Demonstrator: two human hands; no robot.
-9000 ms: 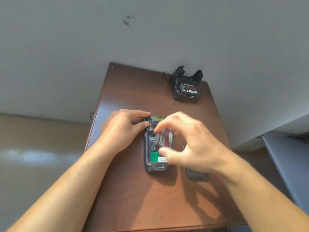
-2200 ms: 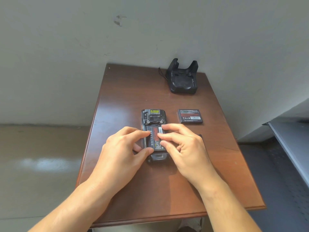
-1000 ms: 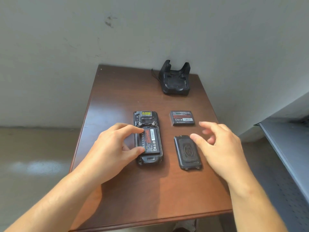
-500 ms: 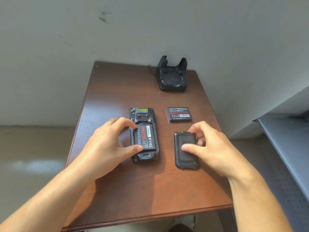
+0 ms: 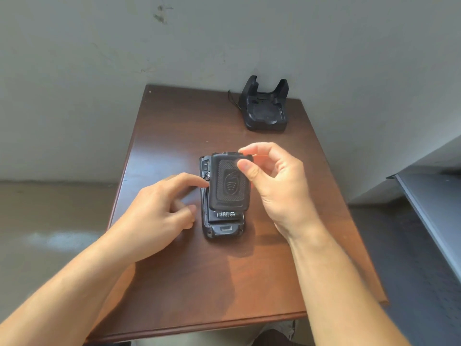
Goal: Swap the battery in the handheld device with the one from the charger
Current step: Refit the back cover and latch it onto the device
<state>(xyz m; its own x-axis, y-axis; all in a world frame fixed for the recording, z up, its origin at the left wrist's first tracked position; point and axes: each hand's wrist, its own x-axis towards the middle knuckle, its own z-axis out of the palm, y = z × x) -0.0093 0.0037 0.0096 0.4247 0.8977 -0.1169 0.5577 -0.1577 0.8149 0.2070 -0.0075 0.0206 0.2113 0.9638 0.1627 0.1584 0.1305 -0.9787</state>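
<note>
The right hand (image 5: pixel 277 186) grips the back cover (image 5: pixel 228 183) with its fingers above the handheld device (image 5: pixel 223 227), while the left hand (image 5: pixel 159 208), fingers released, touches the device's left side.

Glossy wooden table (image 5: pixel 189 283); textured matt cover (image 5: pixel 228 186)

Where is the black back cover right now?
The back cover is mid-table in the head view, pinched by its top corner in the right hand, held just over the handheld device, with the left hand beside it.

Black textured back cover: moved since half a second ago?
Yes. The black textured back cover left the brown table right of the handheld device; right hand holds it over the device.
</note>
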